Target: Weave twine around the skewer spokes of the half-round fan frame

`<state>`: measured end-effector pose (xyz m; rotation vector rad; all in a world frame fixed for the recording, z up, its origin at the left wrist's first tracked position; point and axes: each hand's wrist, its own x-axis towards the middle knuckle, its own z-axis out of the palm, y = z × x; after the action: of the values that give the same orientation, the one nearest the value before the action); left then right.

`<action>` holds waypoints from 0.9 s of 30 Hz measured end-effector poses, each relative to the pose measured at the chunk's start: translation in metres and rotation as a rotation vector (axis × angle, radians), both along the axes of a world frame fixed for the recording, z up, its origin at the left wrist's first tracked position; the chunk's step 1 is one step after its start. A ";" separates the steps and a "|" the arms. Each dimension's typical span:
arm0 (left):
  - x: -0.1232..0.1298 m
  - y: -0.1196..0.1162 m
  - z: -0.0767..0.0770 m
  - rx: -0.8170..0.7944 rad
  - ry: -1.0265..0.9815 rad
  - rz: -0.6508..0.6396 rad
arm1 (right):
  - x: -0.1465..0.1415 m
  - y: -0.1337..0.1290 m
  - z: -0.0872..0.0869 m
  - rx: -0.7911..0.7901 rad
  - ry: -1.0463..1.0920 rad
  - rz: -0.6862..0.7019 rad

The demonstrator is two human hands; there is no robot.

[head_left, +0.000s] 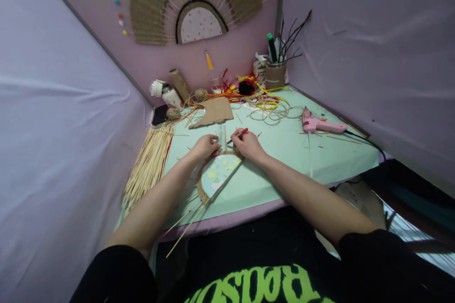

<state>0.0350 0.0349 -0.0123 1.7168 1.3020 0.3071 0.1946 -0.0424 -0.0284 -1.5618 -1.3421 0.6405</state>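
Observation:
A half-round fan piece [217, 176] lies on the table, its pale blue face patterned in yellow-green and its curved edge wrapped in brown cord. Thin sticks [185, 232] stick out from it toward the lower left. At its top edge stands a clear ruler [222, 136], lying flat and pointing away from me. My left hand [206, 147] has its fingers closed at the ruler's left side. Pinched in my right hand [249, 145] is a red pen [243, 132], its tip just right of the ruler beside a stick.
A bundle of bamboo sticks [151, 161] lies at left. Behind are torn cardboard [215, 111], twine balls [201, 94], a bottle [170, 96], a phone [159, 114] and tangled cords [270, 104]. A pink glue gun [322, 124] with a cable sits right. A large fan [149, 9] hangs on the wall.

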 end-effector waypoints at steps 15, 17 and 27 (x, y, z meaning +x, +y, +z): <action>0.004 -0.006 0.025 -0.012 -0.075 0.060 | 0.005 -0.005 0.004 0.259 0.280 -0.128; 0.006 -0.004 0.034 0.029 -0.065 0.012 | 0.007 -0.009 0.006 0.311 0.328 -0.147; 0.022 0.000 0.024 0.057 0.049 -0.233 | 0.020 -0.057 0.004 0.232 0.374 -0.158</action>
<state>0.0567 0.0354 0.0114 1.9132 1.1227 0.1691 0.2146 -0.0993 -0.0242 -1.2717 -0.9656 0.6184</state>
